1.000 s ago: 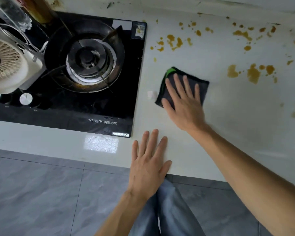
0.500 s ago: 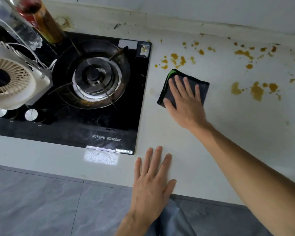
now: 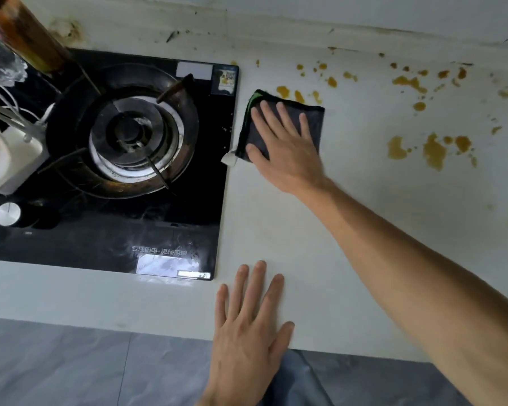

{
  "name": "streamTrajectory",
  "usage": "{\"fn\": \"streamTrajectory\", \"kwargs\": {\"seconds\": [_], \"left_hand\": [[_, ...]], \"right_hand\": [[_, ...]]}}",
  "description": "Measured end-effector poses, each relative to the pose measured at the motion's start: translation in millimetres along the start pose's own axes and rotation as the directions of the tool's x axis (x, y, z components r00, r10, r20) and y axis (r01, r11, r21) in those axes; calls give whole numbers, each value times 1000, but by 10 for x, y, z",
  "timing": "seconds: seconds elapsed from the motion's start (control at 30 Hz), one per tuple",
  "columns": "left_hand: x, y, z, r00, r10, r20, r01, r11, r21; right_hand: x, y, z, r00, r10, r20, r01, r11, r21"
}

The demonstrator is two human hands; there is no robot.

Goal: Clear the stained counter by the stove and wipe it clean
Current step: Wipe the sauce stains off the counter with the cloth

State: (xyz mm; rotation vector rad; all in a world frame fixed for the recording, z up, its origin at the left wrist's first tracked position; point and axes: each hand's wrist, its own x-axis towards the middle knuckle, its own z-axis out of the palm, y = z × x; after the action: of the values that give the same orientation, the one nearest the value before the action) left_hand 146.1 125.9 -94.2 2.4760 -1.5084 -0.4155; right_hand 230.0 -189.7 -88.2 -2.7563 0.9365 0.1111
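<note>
A folded dark grey cloth (image 3: 313,121) with a green edge lies on the white counter (image 3: 364,200), right beside the black gas stove (image 3: 123,148). My right hand (image 3: 282,145) presses flat on it with straight, spread fingers. The cloth's far edge touches the nearest orange-brown stains (image 3: 298,95). More stains (image 3: 434,150) dot the counter to the right and along the back. My left hand (image 3: 250,326) rests flat on the counter's front edge, fingers straight, holding nothing.
A small white scrap (image 3: 228,159) lies at the cloth's near-left corner, by the stove edge. A white fan (image 3: 3,153) sits on the stove's left side. A brown bottle (image 3: 27,33) stands at the back left. Grey floor tiles (image 3: 71,370) lie below.
My right hand has slid the cloth away from me toward the back stains and closer to the stove edge. My left hand has stayed flat on the counter's front edge.
</note>
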Motion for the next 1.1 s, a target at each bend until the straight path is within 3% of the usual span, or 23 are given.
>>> {"fn": "streamTrajectory", "kwargs": {"seconds": [0.23,0.33,0.43,0.53,0.63,0.83,0.93,1.1], "left_hand": [[24,39,-27,1000,-2,-27,1,1000,-17],[35,21,34,999,-5,-44,4,1000,-9],[35,7,104,998,-11,-58,10,1000,-2],[155,78,121,984,-71,-163,60,996,-70],[538,72,52,959,-39,-282,17,996,-83],[1580,84,-257,990,15,-143,-14,1000,8],[1847,65,-274,993,-28,-119,29,1000,7],[1863,13,-51,977,-15,-213,14,1000,-7]], "right_hand": [[-692,324,35,981,183,-69,-186,982,-38],[-974,131,133,989,139,-50,-142,989,-44],[-674,99,100,998,56,-22,-56,998,-22],[-182,146,6,1000,-16,-18,16,1000,-10],[124,303,-59,999,17,-48,-18,1000,-7],[249,621,-84,991,118,-60,-117,993,20],[224,581,-59,996,61,-61,-61,998,10],[666,395,-102,992,-113,-48,114,993,9]]}}
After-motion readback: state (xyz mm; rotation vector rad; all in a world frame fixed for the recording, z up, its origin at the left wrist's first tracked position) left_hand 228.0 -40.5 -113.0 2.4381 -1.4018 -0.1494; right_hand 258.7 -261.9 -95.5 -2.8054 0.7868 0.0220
